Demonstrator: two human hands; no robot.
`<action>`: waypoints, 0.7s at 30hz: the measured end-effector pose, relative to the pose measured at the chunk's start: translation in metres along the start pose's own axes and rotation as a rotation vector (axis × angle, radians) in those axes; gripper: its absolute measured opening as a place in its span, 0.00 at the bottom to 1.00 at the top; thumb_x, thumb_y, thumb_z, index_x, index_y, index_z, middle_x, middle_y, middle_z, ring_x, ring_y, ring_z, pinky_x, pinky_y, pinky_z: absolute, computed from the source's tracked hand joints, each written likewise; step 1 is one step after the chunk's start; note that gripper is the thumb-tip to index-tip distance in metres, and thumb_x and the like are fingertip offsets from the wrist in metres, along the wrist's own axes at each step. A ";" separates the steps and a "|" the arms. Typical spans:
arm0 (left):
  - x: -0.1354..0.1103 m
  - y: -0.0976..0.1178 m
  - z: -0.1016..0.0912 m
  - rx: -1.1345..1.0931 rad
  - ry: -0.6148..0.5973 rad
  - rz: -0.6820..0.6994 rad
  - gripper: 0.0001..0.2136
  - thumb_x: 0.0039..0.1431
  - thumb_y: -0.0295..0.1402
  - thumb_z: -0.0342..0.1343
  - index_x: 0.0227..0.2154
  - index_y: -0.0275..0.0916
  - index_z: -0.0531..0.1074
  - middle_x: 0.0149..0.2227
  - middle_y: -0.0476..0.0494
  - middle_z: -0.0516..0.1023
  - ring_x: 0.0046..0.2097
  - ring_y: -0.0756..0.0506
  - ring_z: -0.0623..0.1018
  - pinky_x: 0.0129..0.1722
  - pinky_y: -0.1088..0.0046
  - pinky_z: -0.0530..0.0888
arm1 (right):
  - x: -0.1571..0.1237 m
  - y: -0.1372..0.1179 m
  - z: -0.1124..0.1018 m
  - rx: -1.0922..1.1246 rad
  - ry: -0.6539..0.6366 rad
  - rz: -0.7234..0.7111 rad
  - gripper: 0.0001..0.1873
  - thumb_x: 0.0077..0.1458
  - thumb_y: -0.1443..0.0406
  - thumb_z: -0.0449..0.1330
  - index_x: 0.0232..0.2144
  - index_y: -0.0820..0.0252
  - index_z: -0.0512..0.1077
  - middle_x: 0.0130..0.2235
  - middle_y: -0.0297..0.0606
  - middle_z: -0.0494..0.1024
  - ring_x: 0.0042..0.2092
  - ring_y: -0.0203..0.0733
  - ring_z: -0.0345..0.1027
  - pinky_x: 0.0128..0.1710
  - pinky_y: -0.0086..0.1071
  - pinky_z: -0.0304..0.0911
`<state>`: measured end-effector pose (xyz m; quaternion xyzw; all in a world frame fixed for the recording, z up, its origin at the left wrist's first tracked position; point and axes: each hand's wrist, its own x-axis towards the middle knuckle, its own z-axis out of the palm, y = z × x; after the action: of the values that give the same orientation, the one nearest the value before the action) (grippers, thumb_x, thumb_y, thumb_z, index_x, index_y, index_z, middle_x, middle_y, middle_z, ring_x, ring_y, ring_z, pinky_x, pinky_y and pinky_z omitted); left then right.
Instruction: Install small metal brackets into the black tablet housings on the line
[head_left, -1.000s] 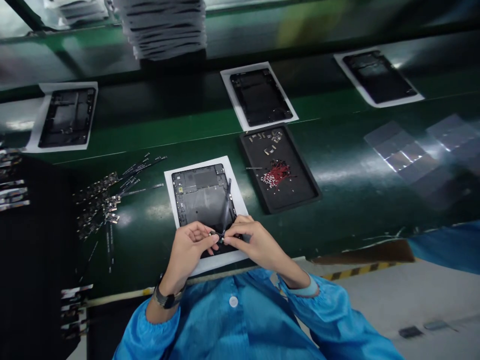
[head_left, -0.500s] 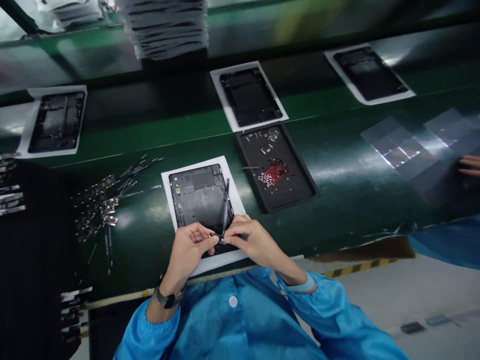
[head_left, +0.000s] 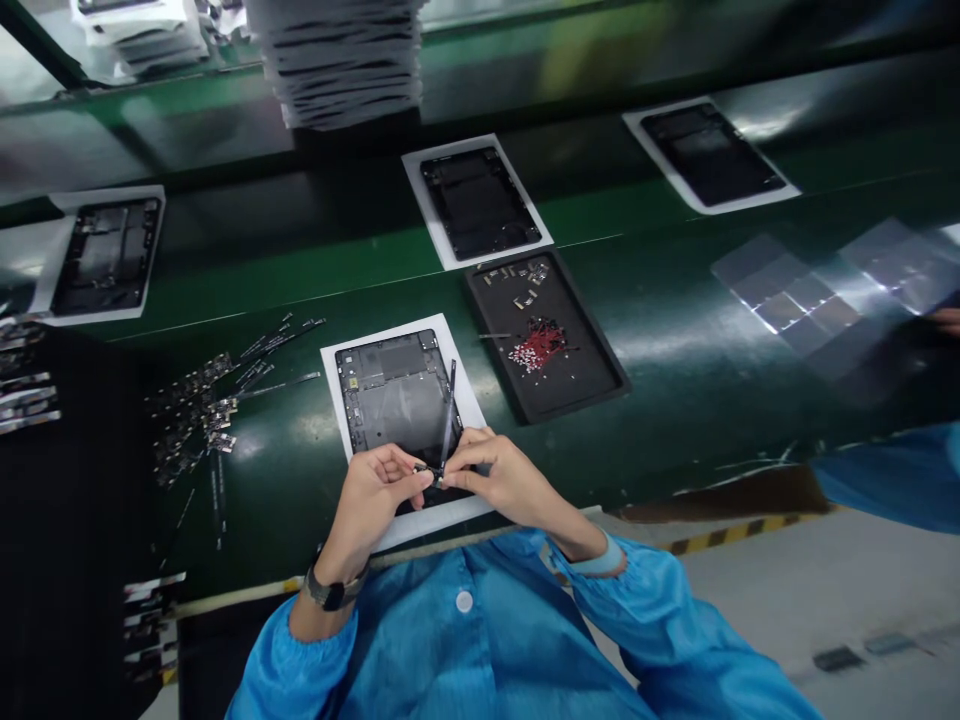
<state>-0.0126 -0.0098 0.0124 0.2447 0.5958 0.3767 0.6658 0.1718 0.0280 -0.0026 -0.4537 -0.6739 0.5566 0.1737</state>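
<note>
- Bench: long, green and glossy workbench [head_left: 667, 400], lit from above.
- Small dark part [head_left: 428, 475] held over the near end of an open tablet housing [head_left: 401, 395]; details mostly hidden by fingers.
- Left hand [head_left: 380, 490]: thumb and fingers pinching the part's left end; dark watch [head_left: 334, 592] on wrist.
- Right hand [head_left: 501, 476]: thumb and forefinger pinching the part's right end, beside the base of a dark ribbon cable [head_left: 448, 412] that slants up over the housing.
- Housing lies on a white sheet [head_left: 471, 392].
- Just right of it, black tray [head_left: 589, 385]: red-wired components [head_left: 541, 345] in a heap, small metallic pieces [head_left: 529, 285] toward the far end.
- Left: loose pile of boards with ribbon tails [head_left: 214, 405].
- Farther back, three more housings on sheets: left [head_left: 109, 255], middle [head_left: 481, 203], right [head_left: 711, 155].
- Far right: clear films [head_left: 799, 305]; another person's blue sleeve [head_left: 892, 478] near bench edge.
- Behind: tall pale stack [head_left: 349, 65].
</note>
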 end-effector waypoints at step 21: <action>0.026 0.055 -0.039 0.980 0.373 0.669 0.08 0.59 0.31 0.56 0.41 0.40 0.75 0.48 0.37 0.78 0.53 0.36 0.71 0.53 0.58 0.67 | 0.053 -0.060 -0.143 -0.412 0.284 -0.142 0.11 0.60 0.59 0.59 0.35 0.57 0.80 0.38 0.39 0.83 0.42 0.47 0.75 0.44 0.36 0.68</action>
<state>-0.0619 0.0386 0.0329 0.6254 0.6968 0.2841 0.2066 0.2247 0.1569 0.0830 -0.5046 -0.7721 0.3247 0.2092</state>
